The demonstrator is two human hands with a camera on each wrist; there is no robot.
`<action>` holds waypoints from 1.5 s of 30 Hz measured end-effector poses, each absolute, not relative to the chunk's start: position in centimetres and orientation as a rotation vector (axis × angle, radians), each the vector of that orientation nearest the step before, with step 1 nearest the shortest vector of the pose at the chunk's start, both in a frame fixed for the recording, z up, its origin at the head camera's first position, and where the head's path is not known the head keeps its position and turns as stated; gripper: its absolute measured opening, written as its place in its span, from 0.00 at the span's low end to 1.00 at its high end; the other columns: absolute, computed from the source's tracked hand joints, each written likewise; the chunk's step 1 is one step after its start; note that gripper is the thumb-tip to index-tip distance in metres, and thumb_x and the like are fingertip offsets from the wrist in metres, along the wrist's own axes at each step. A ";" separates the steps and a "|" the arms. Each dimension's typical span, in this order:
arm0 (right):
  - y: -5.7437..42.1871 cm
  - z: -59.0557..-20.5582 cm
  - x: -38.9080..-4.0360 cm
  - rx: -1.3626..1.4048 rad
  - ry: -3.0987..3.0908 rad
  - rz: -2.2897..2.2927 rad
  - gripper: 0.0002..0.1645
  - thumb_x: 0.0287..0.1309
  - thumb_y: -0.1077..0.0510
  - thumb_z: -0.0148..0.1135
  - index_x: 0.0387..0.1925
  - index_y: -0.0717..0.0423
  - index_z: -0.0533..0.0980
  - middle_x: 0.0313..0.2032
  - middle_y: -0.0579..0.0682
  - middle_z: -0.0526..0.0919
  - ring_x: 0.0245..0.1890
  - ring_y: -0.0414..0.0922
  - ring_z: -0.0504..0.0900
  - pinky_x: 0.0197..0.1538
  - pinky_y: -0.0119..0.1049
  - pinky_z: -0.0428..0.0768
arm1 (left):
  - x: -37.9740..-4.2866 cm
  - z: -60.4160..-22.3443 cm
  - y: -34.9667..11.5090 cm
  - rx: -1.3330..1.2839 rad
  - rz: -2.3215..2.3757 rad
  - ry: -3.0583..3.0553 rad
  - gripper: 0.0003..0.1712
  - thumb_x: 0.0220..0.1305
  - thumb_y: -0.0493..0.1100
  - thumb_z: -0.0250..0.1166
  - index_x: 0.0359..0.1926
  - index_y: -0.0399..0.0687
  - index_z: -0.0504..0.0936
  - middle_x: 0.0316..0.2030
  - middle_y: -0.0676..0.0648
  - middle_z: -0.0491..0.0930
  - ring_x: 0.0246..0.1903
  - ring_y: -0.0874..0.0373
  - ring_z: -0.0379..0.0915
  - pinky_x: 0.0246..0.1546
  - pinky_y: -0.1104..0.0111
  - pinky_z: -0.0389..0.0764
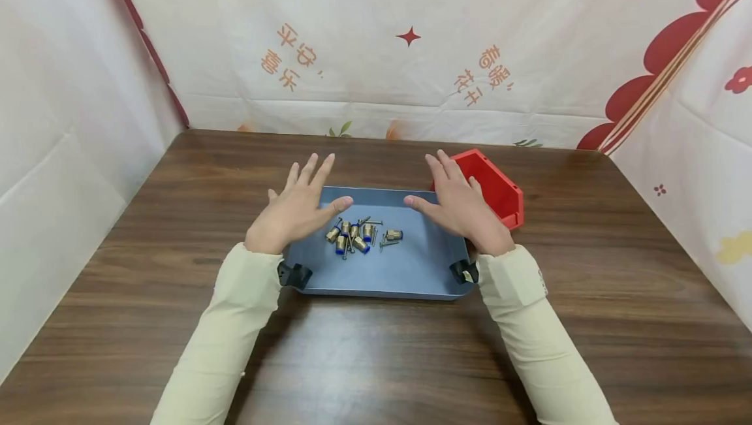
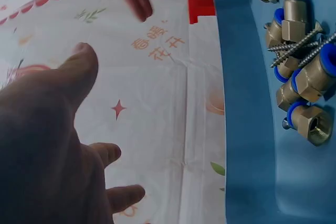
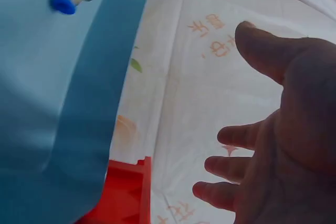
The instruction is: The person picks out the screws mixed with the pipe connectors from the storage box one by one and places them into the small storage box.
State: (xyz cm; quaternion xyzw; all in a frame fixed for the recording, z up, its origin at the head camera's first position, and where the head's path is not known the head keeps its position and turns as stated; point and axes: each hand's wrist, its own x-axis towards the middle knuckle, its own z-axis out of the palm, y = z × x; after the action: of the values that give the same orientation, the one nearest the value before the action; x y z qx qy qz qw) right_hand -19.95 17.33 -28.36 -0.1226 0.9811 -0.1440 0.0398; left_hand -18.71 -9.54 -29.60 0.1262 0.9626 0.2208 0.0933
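Note:
A blue-grey tray (image 1: 411, 275) lies on the table with several brass push-in fittings (image 1: 394, 234) with blue collars in its left and middle part. Thin screws (image 2: 297, 47) are scattered among the fittings. Over the tray's left edge, my left hand (image 1: 294, 213) is held with fingers spread and the thumb pointing inward. My right hand (image 1: 461, 209) mirrors it above the right side, fingers extended, close to a red bin (image 1: 499, 193). Both palms are bare of any object, and the right hand hides part of the bin in the head view.
The brown wooden table (image 1: 364, 353) extends around the tray on every side. A white printed cloth (image 1: 364, 40) hangs behind its back edge and along the sides. Black straps (image 1: 294, 275) circle the wrists beside the pale sleeves.

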 end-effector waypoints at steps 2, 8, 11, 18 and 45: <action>17.6 -28.4 -19.9 -0.402 2.992 -0.486 0.54 0.59 0.41 0.59 0.74 0.57 0.43 0.74 0.61 0.43 0.72 0.60 0.49 0.67 0.66 0.54 | -18.7 -29.8 -10.3 0.402 0.730 2.819 0.46 0.67 0.71 0.41 0.74 0.66 0.27 0.75 0.49 0.26 0.74 0.42 0.22 0.63 0.30 0.41; 18.0 -28.0 -19.7 -0.536 2.918 -0.602 0.52 0.59 0.47 0.62 0.74 0.58 0.45 0.73 0.61 0.47 0.68 0.59 0.59 0.61 0.58 0.70 | -19.2 -30.6 -12.7 0.551 0.996 2.717 0.47 0.68 0.70 0.37 0.75 0.55 0.28 0.75 0.44 0.30 0.74 0.45 0.27 0.71 0.45 0.42; 18.0 -28.1 -19.8 -0.583 2.883 -0.661 0.50 0.58 0.49 0.63 0.73 0.58 0.47 0.72 0.60 0.52 0.67 0.57 0.59 0.61 0.56 0.72 | -19.6 -31.0 -13.5 0.568 1.135 2.657 0.45 0.71 0.67 0.38 0.75 0.52 0.31 0.75 0.42 0.32 0.75 0.45 0.29 0.71 0.46 0.44; 17.4 -28.6 -20.1 -0.655 2.889 -0.703 0.47 0.54 0.52 0.68 0.70 0.57 0.56 0.67 0.58 0.62 0.62 0.55 0.67 0.57 0.53 0.77 | -20.3 -32.0 -14.1 0.438 1.461 2.592 0.36 0.75 0.54 0.44 0.74 0.45 0.44 0.72 0.36 0.48 0.71 0.39 0.48 0.68 0.46 0.56; 14.8 -30.5 -19.1 -0.824 2.712 -0.737 0.21 0.45 0.63 0.74 0.45 0.57 0.80 0.44 0.54 0.83 0.40 0.47 0.82 0.47 0.40 0.83 | -21.6 -36.0 -14.5 0.444 1.602 2.511 0.33 0.67 0.32 0.54 0.70 0.34 0.54 0.69 0.33 0.56 0.66 0.35 0.58 0.63 0.47 0.66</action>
State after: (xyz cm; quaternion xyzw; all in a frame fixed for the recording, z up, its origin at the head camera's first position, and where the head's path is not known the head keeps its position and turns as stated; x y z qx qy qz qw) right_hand -19.11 14.77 -30.50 -0.2798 0.9207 -0.2504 0.1063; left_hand -21.63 -14.45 -35.98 0.1472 0.8321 0.5308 0.0654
